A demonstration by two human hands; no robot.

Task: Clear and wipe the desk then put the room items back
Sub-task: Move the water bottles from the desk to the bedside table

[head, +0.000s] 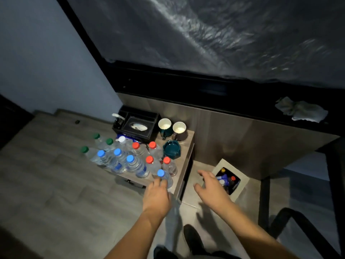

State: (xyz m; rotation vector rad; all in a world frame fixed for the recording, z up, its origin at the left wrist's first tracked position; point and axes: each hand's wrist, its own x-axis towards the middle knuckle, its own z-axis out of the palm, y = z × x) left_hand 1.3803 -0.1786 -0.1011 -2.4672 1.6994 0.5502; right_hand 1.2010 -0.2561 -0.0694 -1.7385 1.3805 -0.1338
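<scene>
Desk stands at the right, a crumpled cloth on it. Left hand grips a blue-capped bottle on the low table. Right hand hovers with spread fingers, holding nothing. No label is readable.

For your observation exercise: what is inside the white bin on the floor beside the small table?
The white bin holds dark bottles: a yellow cap, a red cap and something blue and white show. The right hand covers its near left corner; deeper contents are hidden in shadow.
</scene>
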